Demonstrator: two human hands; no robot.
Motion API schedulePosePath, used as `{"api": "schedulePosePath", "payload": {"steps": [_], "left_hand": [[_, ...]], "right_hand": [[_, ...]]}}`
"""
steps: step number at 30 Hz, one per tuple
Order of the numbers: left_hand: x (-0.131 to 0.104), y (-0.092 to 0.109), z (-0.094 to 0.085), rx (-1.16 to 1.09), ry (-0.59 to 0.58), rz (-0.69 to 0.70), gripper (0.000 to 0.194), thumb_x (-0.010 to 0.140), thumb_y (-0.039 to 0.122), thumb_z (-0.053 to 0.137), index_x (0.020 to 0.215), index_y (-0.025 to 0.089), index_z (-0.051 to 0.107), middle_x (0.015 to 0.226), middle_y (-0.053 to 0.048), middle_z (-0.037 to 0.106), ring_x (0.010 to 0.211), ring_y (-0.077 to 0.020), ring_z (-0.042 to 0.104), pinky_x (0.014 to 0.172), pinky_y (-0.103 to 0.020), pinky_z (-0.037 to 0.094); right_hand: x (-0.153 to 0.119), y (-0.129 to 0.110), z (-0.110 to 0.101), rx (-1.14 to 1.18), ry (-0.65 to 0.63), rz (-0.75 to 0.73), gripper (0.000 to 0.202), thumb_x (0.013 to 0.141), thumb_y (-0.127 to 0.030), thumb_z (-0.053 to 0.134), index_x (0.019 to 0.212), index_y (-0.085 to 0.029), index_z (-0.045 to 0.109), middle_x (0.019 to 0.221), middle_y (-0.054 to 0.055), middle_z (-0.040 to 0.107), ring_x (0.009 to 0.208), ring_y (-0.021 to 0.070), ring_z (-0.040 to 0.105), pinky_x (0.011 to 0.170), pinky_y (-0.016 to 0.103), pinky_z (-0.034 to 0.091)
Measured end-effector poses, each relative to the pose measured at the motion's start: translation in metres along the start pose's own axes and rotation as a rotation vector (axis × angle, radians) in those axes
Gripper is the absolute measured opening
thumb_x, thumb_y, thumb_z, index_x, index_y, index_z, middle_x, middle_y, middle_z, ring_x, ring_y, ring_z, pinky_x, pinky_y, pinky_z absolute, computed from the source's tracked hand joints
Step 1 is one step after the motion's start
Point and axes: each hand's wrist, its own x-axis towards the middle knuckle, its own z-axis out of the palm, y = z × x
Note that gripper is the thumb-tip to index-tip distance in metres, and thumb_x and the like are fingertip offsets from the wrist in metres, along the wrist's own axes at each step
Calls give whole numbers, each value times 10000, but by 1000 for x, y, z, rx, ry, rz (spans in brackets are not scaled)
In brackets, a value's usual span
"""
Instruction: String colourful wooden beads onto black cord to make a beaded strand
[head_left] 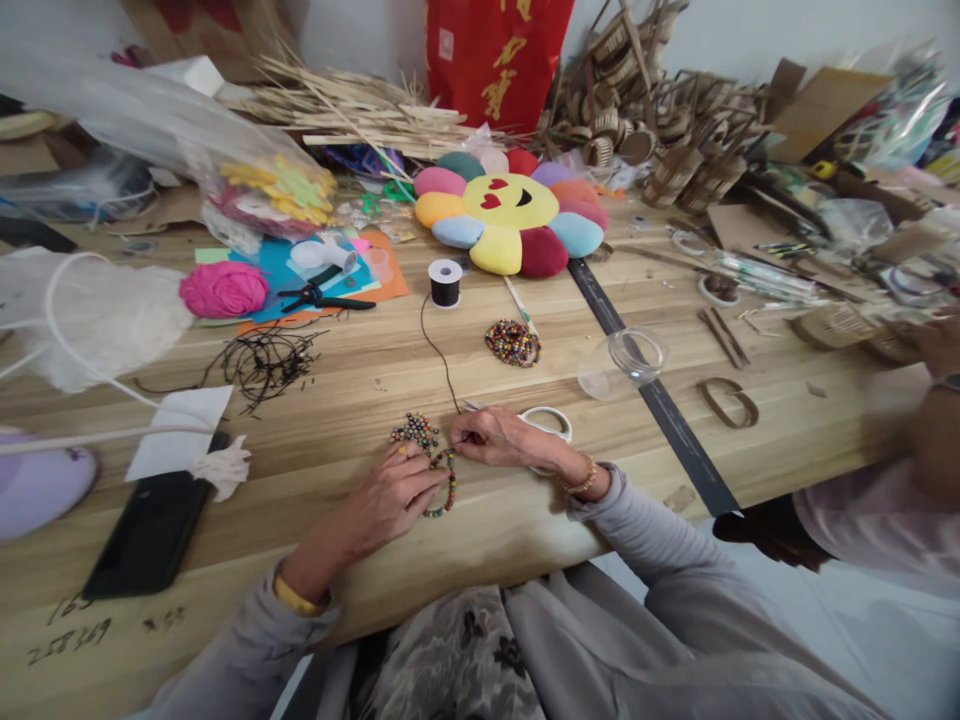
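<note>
My left hand (397, 492) rests on the table with its fingers bent and closed at a short strand of colourful beads (450, 485). Just above its knuckles lies a small heap of loose beads (417, 430). My right hand (495, 437) pinches thin black cord (442, 355) beside the strand's upper end. That cord leads back to a white spool (445, 283) standing upright. Under my right wrist are scissors with white handles (551, 418), partly hidden. Farther back is a coiled pile of strung beads (513, 343).
A flower cushion (517, 205) and clear tape roll (637, 355) lie beyond my hands. To the left are tangled black cord (266, 365), pliers (319, 295), pink yarn (223, 289) and a phone (154, 530). Another person's arm (934, 420) is at the right edge.
</note>
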Motion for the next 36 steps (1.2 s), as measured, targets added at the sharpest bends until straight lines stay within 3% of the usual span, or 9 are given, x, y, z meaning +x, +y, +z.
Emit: {"api": "schedulePosePath", "payload": {"steps": [19, 24, 28, 36], "left_hand": [[3, 0, 4, 7, 72, -30, 251, 936, 177, 469, 1056, 148, 688, 798, -72, 646, 870, -224, 544, 851, -392, 474], [6, -5, 5, -77, 222, -99, 225, 928, 150, 488, 1044, 152, 682, 825, -68, 660, 823, -191, 563, 805, -345, 479], [16, -9, 5, -128, 334, -157, 163, 910, 192, 546, 923, 145, 702, 794, -63, 655, 777, -179, 571, 747, -317, 480], [28, -9, 10, -223, 238, -223, 141, 843, 174, 621, 718, 165, 685, 733, -36, 669, 734, -172, 590, 734, -306, 465]], "right_hand": [[1, 3, 0, 54, 0, -20, 74, 830, -113, 557, 833, -151, 621, 666, -34, 558, 566, 79, 422, 568, 197, 275], [0, 4, -6, 185, -32, -37, 74, 854, -123, 555, 841, -133, 626, 701, -21, 581, 614, 87, 463, 601, 193, 331], [-1, 6, -5, 225, -28, -74, 76, 869, -137, 563, 886, -139, 637, 777, 2, 622, 669, 99, 503, 650, 202, 379], [-5, -13, -11, 231, 35, -90, 100, 893, -173, 550, 890, -161, 650, 786, -6, 618, 668, 100, 515, 627, 206, 389]]}}
